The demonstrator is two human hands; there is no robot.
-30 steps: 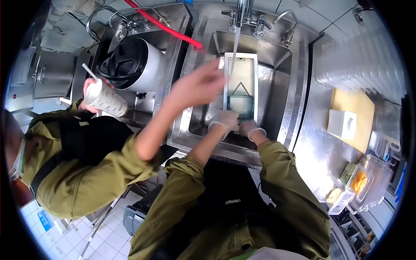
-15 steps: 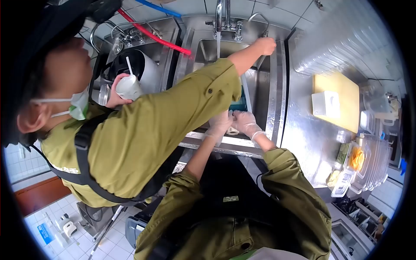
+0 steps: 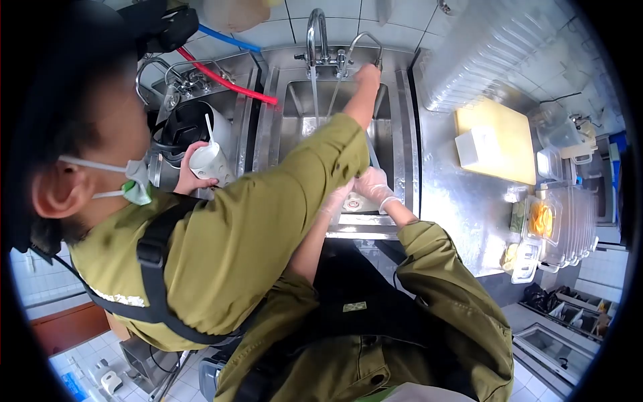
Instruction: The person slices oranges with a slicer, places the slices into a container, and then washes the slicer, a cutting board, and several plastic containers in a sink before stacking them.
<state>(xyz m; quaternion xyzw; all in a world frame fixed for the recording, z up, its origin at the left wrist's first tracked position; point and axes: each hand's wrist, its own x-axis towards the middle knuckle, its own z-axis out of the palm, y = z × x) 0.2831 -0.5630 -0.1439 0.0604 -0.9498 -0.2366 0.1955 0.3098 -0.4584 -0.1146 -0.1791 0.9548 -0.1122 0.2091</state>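
Note:
My right hand (image 3: pixel 373 183), in a clear plastic glove, is over the near part of the steel sink (image 3: pixel 406 134). Its fingers curl around something largely covered by a co-worker's sleeve (image 3: pixel 268 194); only a thin pale edge (image 3: pixel 372 151) shows beyond. Close beside it is my left hand (image 3: pixel 339 195), also gloved, with its fingers hidden under that sleeve. The sink drain (image 3: pixel 353 203) lies just below my hands. Water runs from the main faucet (image 3: pixel 316 40), and a second stream falls from the thin spout (image 3: pixel 365 37).
The co-worker's arm crosses before me, one hand (image 3: pixel 367 75) near the thin spout, the other holding a white cup (image 3: pixel 209 162). On the right counter are a yellow cutting board (image 3: pixel 506 147), a white container (image 3: pixel 475 149), stacked clear containers (image 3: pixel 469 60) and food tubs (image 3: pixel 541 220).
The co-worker's outstretched hand has moved left toward the thin spout, which now runs water. The sleeve covers more of my left hand and the teal thing seen earlier. My view has shifted somewhat.

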